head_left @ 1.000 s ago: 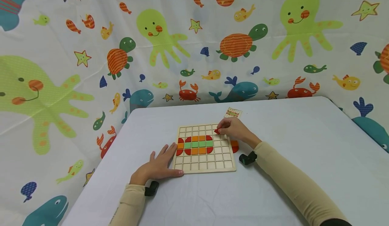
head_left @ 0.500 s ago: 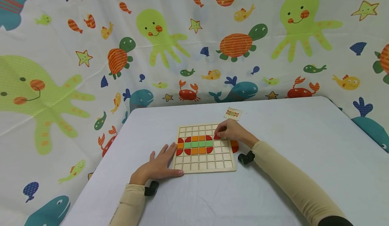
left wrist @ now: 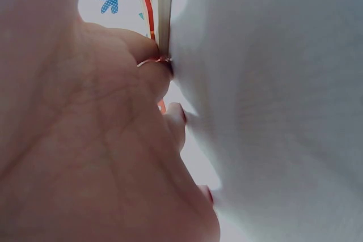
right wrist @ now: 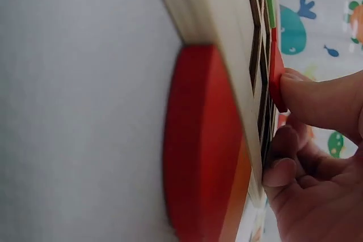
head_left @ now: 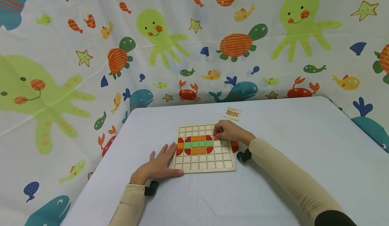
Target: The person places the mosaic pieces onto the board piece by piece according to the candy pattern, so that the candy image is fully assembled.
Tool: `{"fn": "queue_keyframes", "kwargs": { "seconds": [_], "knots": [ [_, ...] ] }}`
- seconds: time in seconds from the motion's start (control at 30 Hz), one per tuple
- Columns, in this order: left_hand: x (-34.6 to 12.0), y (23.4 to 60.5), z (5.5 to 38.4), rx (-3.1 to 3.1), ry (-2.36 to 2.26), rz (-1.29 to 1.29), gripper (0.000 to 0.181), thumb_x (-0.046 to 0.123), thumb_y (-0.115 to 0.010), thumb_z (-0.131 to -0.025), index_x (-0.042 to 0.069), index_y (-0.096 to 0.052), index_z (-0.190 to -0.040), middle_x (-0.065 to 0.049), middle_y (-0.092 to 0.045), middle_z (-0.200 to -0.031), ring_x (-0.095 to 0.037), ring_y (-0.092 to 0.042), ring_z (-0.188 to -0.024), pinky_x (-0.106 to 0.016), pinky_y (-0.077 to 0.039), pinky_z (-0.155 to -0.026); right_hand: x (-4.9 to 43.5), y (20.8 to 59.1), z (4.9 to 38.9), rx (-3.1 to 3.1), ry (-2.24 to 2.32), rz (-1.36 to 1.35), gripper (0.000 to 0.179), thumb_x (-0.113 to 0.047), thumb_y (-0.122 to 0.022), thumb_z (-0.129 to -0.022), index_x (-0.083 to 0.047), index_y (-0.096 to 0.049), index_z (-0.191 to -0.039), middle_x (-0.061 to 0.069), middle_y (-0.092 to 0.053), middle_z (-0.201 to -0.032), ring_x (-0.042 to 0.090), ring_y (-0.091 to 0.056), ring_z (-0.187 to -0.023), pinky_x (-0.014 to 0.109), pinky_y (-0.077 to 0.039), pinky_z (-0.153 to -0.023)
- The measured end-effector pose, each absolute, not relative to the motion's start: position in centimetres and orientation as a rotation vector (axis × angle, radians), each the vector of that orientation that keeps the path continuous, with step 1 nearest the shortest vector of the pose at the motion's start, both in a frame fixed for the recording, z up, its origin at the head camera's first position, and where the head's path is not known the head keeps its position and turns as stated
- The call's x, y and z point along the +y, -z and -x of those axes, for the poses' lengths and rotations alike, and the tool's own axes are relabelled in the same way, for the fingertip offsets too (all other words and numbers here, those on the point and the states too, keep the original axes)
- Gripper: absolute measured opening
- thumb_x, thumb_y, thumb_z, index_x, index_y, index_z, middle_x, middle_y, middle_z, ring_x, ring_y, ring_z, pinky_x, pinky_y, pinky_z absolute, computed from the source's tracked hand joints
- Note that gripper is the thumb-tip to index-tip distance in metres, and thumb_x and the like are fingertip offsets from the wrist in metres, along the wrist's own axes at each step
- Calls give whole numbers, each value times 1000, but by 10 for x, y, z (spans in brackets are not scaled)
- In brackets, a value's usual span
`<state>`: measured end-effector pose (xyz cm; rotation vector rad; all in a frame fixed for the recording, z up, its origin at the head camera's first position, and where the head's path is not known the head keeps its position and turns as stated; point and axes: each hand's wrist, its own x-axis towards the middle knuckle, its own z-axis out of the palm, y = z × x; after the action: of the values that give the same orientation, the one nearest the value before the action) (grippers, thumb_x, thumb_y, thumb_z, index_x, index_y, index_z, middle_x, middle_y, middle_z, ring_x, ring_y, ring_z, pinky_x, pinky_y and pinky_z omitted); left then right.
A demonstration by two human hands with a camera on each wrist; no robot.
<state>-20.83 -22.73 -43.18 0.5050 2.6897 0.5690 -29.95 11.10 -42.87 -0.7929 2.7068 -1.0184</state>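
A wooden grid board (head_left: 203, 167) lies on the white table. Red, orange and green tiles (head_left: 199, 144) fill a band across its left and middle cells. With fingers spread, my left hand (head_left: 158, 166) rests at the board's left edge, its thumb by the near left corner. Over the upper right cells, my right hand (head_left: 233, 131) pinches a red tile (right wrist: 276, 75) with a rounded side. That tile sits low at the grid surface, just right of the red end tile. The other right fingers curl above the board in the right wrist view.
Beside the board's right edge lie red and orange tiles (head_left: 234, 146), partly hidden by the right hand and board. A small pattern card (head_left: 233, 113) lies beyond the board. Behind the table (head_left: 291, 124) hangs a cloth (head_left: 203, 44) printed with sea animals.
My right hand has brought the red tile down and nearer, from the upper rows to the cell beside the tiled band. My left hand stays put.
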Motion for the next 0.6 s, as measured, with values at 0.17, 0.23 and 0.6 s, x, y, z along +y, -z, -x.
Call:
{"fn": "queue_keyframes", "kwargs": {
  "seconds": [0.17, 0.23, 0.6],
  "knots": [
    [-228, 431, 209, 2688, -570, -500, 118, 61, -81, -85, 9, -20, -172, -14, -18, -178, -40, -3, -164, -76, 5, -121, 108, 428, 303, 2722, 980, 853, 18, 2, -73, -97, -11, -64, -89, 6, -52, -92, 22, -49, -91, 33, -44, -78],
    [-228, 432, 209, 2687, -571, -496, 119, 62, -81, -85, 9, -20, -172, -14, -17, -178, -40, -3, -164, -76, 5, -121, 109, 429, 302, 2736, 993, 846, 18, 2, -73, -96, -11, -62, -89, 5, -53, -89, 22, -50, -89, 33, -45, -77],
    [-228, 437, 211, 2692, -561, -494, 119, 63, -81, -84, 10, -20, -172, -12, -17, -178, -38, -3, -164, -75, 6, -121, 142, 428, 278, 2739, 1248, 623, 8, -3, -73, -98, -7, -66, -97, 5, -58, -85, 23, -56, -84, 33, -48, -72]
  ]
}}
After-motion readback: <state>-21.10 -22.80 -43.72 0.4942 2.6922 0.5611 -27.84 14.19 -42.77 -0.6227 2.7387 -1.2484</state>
